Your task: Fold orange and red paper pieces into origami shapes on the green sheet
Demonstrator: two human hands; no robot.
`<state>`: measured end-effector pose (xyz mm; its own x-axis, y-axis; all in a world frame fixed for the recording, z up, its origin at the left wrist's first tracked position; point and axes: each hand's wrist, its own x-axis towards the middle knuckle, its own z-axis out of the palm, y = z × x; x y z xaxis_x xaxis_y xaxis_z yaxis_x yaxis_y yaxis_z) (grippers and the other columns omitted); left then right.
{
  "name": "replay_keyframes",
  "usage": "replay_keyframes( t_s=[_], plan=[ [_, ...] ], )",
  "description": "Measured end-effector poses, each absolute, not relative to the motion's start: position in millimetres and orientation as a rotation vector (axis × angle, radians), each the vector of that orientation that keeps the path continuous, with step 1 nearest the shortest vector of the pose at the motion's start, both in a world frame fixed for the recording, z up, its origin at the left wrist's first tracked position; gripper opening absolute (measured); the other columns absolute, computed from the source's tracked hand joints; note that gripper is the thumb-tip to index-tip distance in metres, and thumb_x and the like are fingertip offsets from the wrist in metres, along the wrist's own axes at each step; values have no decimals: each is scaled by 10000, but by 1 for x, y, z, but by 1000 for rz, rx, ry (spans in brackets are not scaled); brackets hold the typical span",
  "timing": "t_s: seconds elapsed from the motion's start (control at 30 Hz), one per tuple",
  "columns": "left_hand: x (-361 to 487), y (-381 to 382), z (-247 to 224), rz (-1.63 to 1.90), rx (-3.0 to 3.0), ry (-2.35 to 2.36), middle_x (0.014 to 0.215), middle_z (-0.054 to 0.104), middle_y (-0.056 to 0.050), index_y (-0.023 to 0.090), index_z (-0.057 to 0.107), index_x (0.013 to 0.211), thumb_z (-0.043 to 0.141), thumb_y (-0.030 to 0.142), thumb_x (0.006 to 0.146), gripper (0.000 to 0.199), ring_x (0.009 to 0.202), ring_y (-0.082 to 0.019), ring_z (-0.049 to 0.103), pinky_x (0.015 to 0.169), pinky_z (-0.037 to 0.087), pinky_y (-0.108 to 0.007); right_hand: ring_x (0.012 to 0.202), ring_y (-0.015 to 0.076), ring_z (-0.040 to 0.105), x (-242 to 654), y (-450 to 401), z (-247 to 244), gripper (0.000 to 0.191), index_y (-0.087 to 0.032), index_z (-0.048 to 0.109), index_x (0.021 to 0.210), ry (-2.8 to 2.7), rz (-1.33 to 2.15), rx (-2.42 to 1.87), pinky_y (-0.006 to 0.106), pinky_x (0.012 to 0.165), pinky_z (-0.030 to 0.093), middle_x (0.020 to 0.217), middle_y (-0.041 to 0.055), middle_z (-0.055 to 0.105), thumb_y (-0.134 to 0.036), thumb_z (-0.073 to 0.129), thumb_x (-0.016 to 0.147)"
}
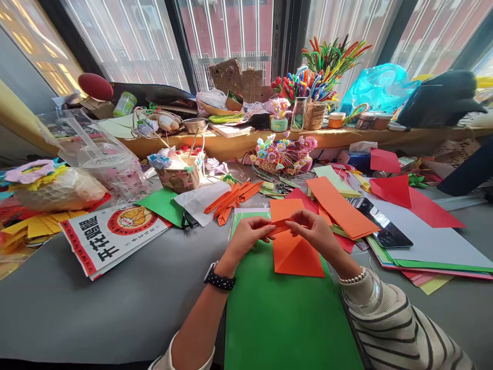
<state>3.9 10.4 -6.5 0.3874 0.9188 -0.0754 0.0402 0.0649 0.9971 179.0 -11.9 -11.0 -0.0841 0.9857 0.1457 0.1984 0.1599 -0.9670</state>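
A narrow folded strip of orange paper (281,226) is pinched at its left end by my left hand (250,237) and at its right end by my right hand (316,236). Both hands are closed, thumbs and fingers meeting on the strip. Under it, orange paper (299,258) with diagonal creases lies on a large green sheet (285,318); more orange paper (287,205) shows just beyond my fingers. Several folded orange paper strips (233,198) form a loose pile left of that. My fingers partly hide the strip's ends.
At right, orange rectangles (342,208) lie against a phone (381,223) on stacked coloured paper (442,246). A printed paper bag (115,236) is at left. Behind stand a small flower basket (179,177), pink and blue craft flowers (283,154) and a cluttered sill (231,144).
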Motion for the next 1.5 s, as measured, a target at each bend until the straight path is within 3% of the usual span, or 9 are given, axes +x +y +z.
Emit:
replay_keyframes(
  t_s=[0.1, 0.3, 0.43, 0.57, 0.83, 1.03, 1.2, 1.5],
  plan=[
    [3, 10, -6, 813, 1340, 947, 642, 629, -14, 122, 640, 731, 662, 291, 603, 213, 554, -118, 599, 523, 452, -199, 586, 130, 595, 179, -13, -11, 255, -148, 563, 839, -1515, 1152, -1152, 266, 574, 488, 740, 46, 621, -356, 584, 692],
    [0, 11, -6, 837, 1223, 904, 633, 654, -10, 134, 647, 769, 680, 256, 589, 219, 603, -130, 623, 580, 474, -207, 571, 130, 612, 179, -15, -7, 198, -145, 600, 785, -1469, 1133, -1167, 251, 564, 500, 683, 30, 630, -313, 598, 681],
    [-2, 12, -5, 812, 1225, 892, 641, 665, -26, 121, 664, 773, 686, 225, 578, 221, 619, -131, 624, 604, 476, -209, 594, 134, 621, 181, -15, -5, 252, -149, 614, 893, -1512, 1231, -1179, 261, 584, 506, 752, 41, 652, -268, 603, 672],
    [-3, 12, -4, 780, 1214, 875, 651, 669, -28, 126, 672, 780, 680, 206, 581, 214, 643, -127, 624, 616, 473, -196, 592, 145, 624, 181, -14, -7, 200, -139, 650, 849, -1571, 1162, -1201, 265, 584, 502, 683, 44, 661, -224, 563, 691],
    [0, 11, -5, 761, 1214, 971, 611, 654, -28, 126, 651, 761, 672, 311, 600, 246, 592, -127, 619, 569, 475, -203, 605, 148, 638, 178, -15, -13, 192, -165, 658, 836, -1529, 1095, -1218, 261, 590, 506, 727, 40, 679, -170, 535, 688],
    [-1, 12, -6, 817, 1197, 996, 642, 656, -35, 118, 651, 758, 684, 312, 583, 264, 626, -125, 611, 621, 481, -215, 621, 166, 642, 179, -14, -8, 267, -139, 626, 893, -1434, 1140, -1244, 289, 600, 519, 792, 77, 678, -282, 599, 669],
    [1, 12, -6, 881, 1280, 979, 642, 649, -28, 119, 651, 767, 688, 276, 580, 247, 611, -117, 599, 605, 481, -211, 613, 151, 630, 177, -13, -7, 292, -127, 615, 829, -1357, 1232, -1206, 283, 593, 519, 743, 71, 669, -367, 602, 664],
    [4, 12, -7, 944, 1297, 982, 644, 660, -40, 117, 653, 766, 692, 298, 559, 278, 596, -148, 617, 587, 499, -247, 544, 116, 591, 177, -12, -11, 262, -124, 592, 796, -1369, 1185, -1240, 256, 551, 498, 663, 41, 639, -338, 625, 647]
  ],
)
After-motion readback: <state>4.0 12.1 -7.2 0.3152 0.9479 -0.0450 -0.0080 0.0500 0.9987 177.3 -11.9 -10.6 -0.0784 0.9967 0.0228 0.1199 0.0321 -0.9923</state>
